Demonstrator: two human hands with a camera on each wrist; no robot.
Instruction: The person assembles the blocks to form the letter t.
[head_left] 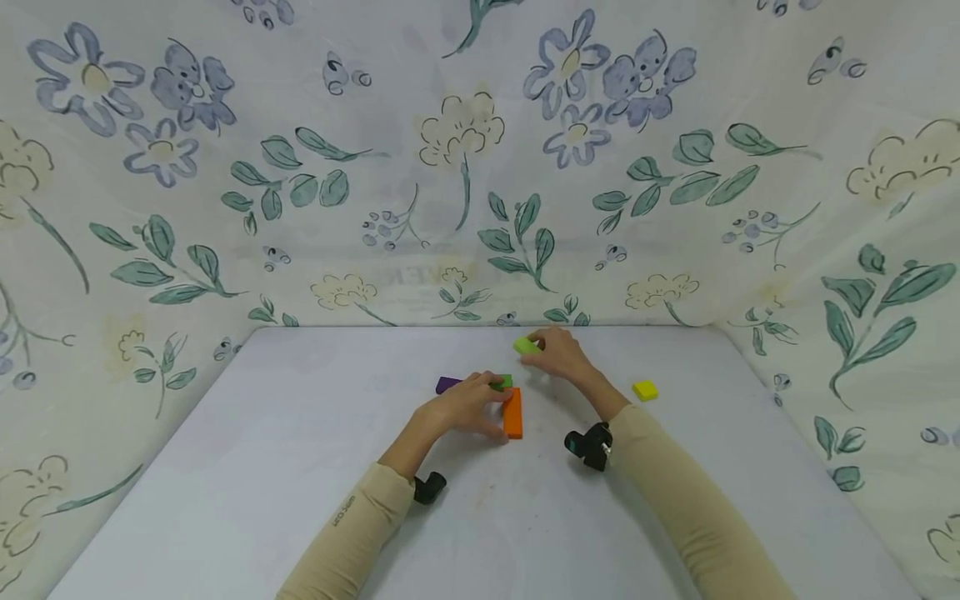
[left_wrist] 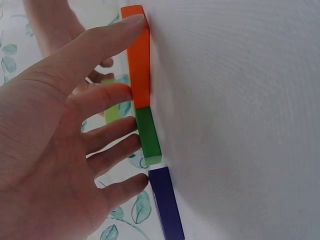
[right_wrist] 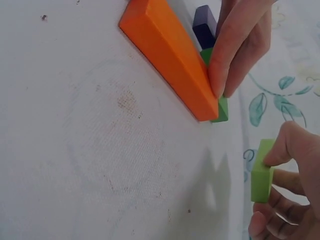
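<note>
My left hand (head_left: 467, 406) rests along the blocks on the table. In the left wrist view its thumb lies at one end of the orange block (left_wrist: 139, 65), the index finger touches the other end, and fingers meet the green block (left_wrist: 147, 135). The little finger reaches the near end of the purple block (left_wrist: 167, 202), separated from the green one by a small gap. Orange and green blocks meet at their ends. Farther back, my right hand (head_left: 558, 354) pinches a light green block (right_wrist: 262, 172) between thumb and fingers, seemingly just above the table.
A yellow block (head_left: 645, 390) lies on the white table (head_left: 225, 467), right of my right forearm. Behind the table's back edge hangs a flower-patterned cloth (head_left: 390, 250). Dark wrist cameras (head_left: 591, 446) are worn under both sleeves.
</note>
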